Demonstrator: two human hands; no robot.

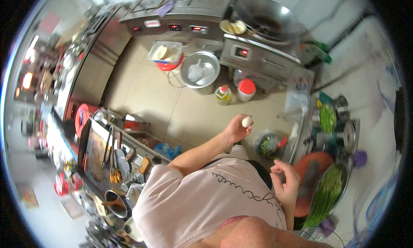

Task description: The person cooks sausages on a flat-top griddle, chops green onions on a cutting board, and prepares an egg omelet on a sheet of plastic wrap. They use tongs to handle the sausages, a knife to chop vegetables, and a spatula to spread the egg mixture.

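Observation:
My left hand (238, 128), held out in front of my body, grips a small white egg (246, 122) between thumb and fingers. To the right and nearer my chest, my right hand (285, 182) is raised with bent fingers and nothing visible in it. A lined bin (258, 147) with green scraps and a red thing in it stands on the floor between the hands. Beside my right hand lies a reddish round board (317, 159) with a dark, blurred long thing across it. A bowl of long thin greens (326, 194) sits at its right.
A steel pot (200, 69), an oil bottle (223, 95) and a red-lidded jar (246, 90) stand on the tiled floor. Ahead is a stove with a large wok (267, 19). On the left counter lie knives (130, 154) and tongs (108, 148). Another metal vessel with greens (328, 119) is at right.

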